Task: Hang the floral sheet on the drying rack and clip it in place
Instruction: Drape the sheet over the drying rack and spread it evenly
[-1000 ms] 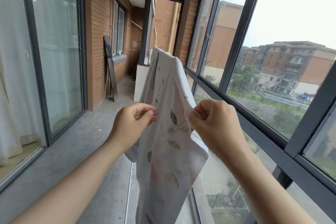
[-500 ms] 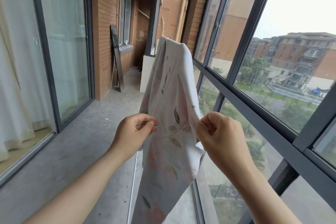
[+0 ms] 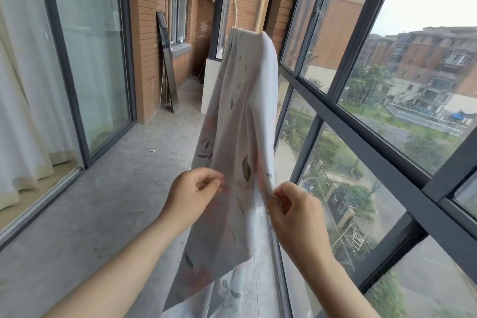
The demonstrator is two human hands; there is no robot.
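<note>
Floral sheet (image 3: 240,116) held between two grips.
Left grip (image 3: 191,196) and right grip (image 3: 296,210) each pinch an edge; cloth rises on their far side, hangs below.

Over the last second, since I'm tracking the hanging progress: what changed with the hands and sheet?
The left hand and right hand drew back, farther from the draped top of the floral sheet, so more cloth stretches between. Unchanged: each hand pinches a sheet edge, nothing let go; the top stays draped.

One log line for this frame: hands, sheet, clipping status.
left hand: pinches sheet edge | right hand: pinches opposite edge | sheet: top draped up high, rest hanging | clipped: not visibly
</note>
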